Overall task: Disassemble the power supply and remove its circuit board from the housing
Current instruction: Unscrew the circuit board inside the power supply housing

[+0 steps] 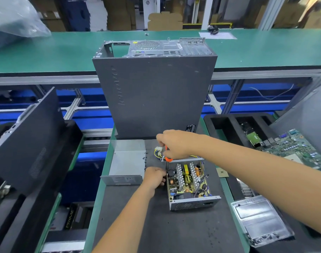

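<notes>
Your right hand (176,143) grips the orange screwdriver (167,155), tip down at the housing's (194,202) far-left corner. The circuit board (188,179) sits inside, just right of your left hand (154,177), whose curled fingers brace the housing's left wall.

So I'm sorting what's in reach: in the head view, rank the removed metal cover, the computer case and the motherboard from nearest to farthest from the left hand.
1. Removed metal cover, just left of the left hand.
2. Computer case, behind it.
3. Motherboard, far right.
</notes>
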`<action>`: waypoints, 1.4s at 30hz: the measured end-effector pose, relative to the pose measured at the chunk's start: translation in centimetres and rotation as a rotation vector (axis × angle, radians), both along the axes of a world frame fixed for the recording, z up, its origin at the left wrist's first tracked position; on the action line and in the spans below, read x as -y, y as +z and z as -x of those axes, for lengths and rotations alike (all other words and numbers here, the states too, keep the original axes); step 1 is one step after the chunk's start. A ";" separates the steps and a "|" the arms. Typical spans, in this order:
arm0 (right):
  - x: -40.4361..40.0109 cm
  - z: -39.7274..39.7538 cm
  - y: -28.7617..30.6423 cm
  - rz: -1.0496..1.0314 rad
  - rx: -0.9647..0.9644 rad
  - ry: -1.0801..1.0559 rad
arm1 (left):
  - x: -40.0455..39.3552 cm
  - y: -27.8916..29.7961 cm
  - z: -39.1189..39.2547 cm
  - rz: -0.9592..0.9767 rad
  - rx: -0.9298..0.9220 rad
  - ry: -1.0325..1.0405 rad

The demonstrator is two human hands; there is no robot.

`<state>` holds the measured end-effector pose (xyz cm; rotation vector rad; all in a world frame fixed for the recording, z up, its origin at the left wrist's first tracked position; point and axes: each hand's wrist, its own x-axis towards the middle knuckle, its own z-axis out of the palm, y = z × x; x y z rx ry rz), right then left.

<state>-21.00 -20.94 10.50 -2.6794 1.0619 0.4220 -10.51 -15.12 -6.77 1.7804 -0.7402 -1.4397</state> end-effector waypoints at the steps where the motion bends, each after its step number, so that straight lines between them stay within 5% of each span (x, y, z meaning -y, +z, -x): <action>1: 0.0 0.0 -0.1 0.036 -0.027 -0.029 | 0.1 0.1 0.1 -0.026 -0.037 0.032; 10: 0.2 0.1 0.4 -0.145 0.081 0.004 | 0.7 0.1 0.6 -0.143 -0.106 0.128; 16: -0.1 -0.5 0.0 0.018 0.027 -0.042 | 1.2 0.4 0.9 -0.177 -0.067 0.117; 25: 0.0 0.0 0.4 0.013 0.126 -0.027 | 1.3 0.8 1.2 -0.174 -0.090 0.112; 42: 2.6 1.9 1.4 -0.140 0.252 -0.119 | 1.3 1.6 0.6 -0.099 -0.270 0.403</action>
